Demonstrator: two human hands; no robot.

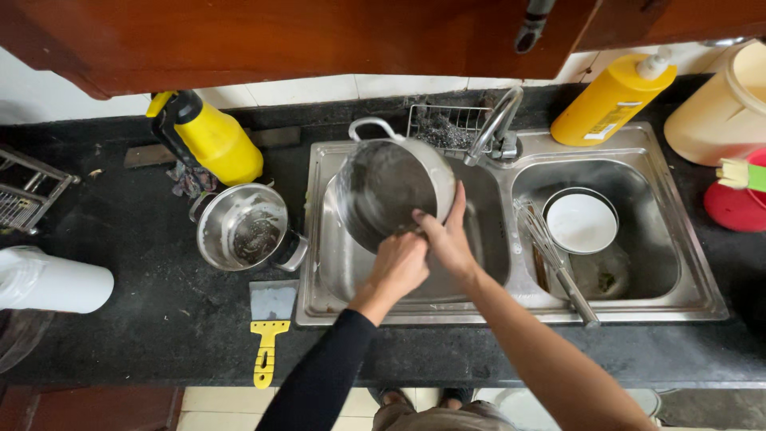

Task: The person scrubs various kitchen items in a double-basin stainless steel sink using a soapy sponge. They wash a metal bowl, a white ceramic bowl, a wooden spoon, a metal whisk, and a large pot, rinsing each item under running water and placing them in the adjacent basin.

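Observation:
A steel pot [387, 187] with a looped handle is tilted over the left basin of a double steel sink [319, 311], its inside facing me. My right hand [448, 235] grips the pot's rim at its right edge. My left hand [399, 265], in a black sleeve, is closed against the pot's lower rim; what it holds is hidden. The tap [499, 120] stands just behind the pot.
A second steel pot [243, 227] sits on the black counter left of the sink, with a yellow spray bottle [209, 137] behind it. A yellow-handled scraper [270, 323] lies near the front edge. The right basin holds a white bowl [581, 222] and a whisk [550, 255]. A yellow pump bottle [610, 100] stands behind.

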